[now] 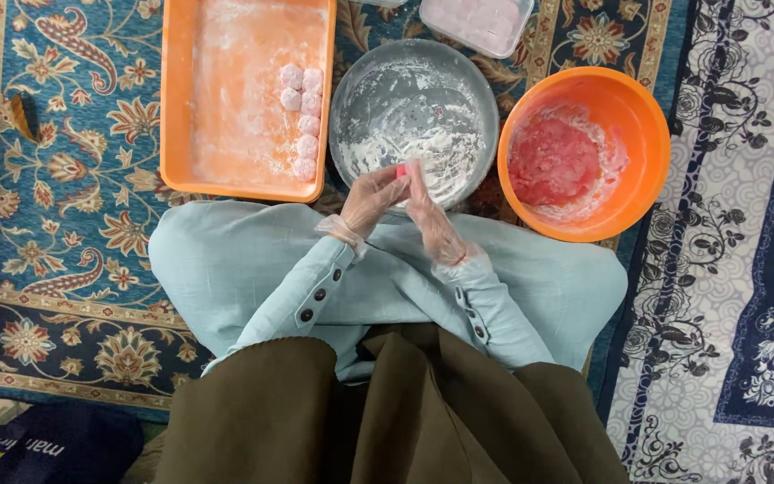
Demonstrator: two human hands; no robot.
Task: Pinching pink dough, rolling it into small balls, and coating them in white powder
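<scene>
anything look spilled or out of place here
Nothing is spilled or knocked over. Flour stays inside the orange tray and the metal bowl. The dough balls sit in a neat row, and both hands, left hand and right hand, pinch a small pink piece.

Taking the grey bowl (414,112) as landmark: its floured hollow lies open from above, except at the near rim, where both gloved hands, the left hand (374,195) and the right hand (427,213), are pressed together around a small pink piece (400,169). Left of the bowl the orange tray (176,99) sits almost touching it; a column of balls (302,121) fills the tray's bowl-side edge, while its farther part is bare. Right of the bowl the orange bowl (642,148), with pink dough (553,161) inside, stands close, leaving only a narrow gap. Behind, a lidded box (477,22) nearly meets the rim. Carpet (73,179) beyond the tray is open
</scene>
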